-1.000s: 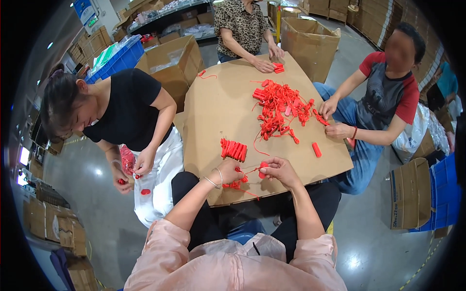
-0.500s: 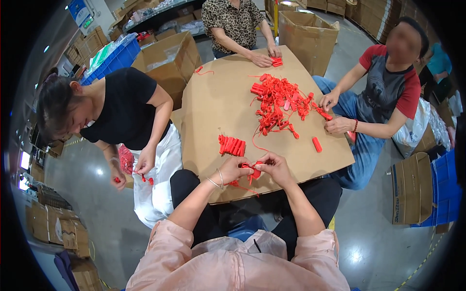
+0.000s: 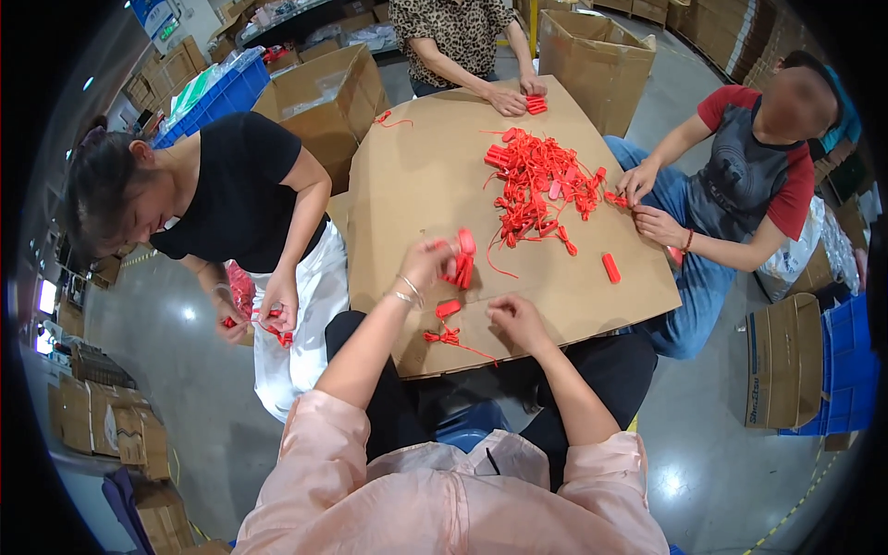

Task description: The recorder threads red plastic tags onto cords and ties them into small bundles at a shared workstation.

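My left hand (image 3: pixel 429 265), smeared by motion, is over the left part of the cardboard tabletop (image 3: pixel 407 185). Its fingertips are on a small red bar-shaped piece (image 3: pixel 465 241). Just beneath lies a row of similar red pieces (image 3: pixel 460 271), partly covered by that hand. My right hand (image 3: pixel 520 324) rests near the table's close edge, fingers loosely curled and slightly apart, with nothing visible in them. Between my hands lie a loose red piece (image 3: pixel 448 308) and a looped red cord (image 3: pixel 446 336), its end trailing toward the edge.
A tangled heap of red corded pieces (image 3: pixel 546 180) covers the far right of the table. One red bar (image 3: pixel 610 268) lies apart. Three people work around me, handling red pieces. Open cardboard boxes (image 3: pixel 592 69) and a blue crate (image 3: pixel 213 102) stand beyond.
My hands have separated; they were together on a red piece and cord. The left has moved up over the row with a red piece, and the right has drawn back slightly.
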Available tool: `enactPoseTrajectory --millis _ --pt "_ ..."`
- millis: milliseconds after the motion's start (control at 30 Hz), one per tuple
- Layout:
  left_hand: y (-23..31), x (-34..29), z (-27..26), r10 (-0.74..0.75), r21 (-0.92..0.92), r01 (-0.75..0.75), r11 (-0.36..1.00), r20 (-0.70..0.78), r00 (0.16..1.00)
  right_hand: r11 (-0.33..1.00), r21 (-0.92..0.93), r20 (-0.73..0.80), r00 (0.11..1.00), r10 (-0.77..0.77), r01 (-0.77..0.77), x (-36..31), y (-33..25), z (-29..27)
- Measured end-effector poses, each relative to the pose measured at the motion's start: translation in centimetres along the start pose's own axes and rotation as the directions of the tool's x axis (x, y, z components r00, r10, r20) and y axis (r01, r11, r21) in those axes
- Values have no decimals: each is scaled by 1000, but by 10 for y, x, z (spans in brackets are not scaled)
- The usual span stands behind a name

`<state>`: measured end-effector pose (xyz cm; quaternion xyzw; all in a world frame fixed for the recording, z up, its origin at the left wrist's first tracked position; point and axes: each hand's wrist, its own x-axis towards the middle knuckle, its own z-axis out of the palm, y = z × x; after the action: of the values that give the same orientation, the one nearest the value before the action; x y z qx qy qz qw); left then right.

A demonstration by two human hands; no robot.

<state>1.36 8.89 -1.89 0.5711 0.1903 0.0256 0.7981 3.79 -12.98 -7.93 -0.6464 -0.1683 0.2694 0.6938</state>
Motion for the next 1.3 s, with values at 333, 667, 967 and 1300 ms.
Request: enactPoseTrajectory --millis 333,667,967,1300 --pt "-5 -6 -23 102 142 -78 987 -169 980 250 -869 454 889 55 428 -29 1 13" --pt "-63 -23 0 536 821 -320 473 20 844 971 64 381 905 191 -231 -11 -70 -21" --pt "-52 12 46 389 993 0 -121 48 920 835 499 313 947 77 -233 -15 -87 -42" --pt "-54 -9 41 335 947 -77 -313 186 924 928 364 134 990 33 -80 -5 -75 -48"
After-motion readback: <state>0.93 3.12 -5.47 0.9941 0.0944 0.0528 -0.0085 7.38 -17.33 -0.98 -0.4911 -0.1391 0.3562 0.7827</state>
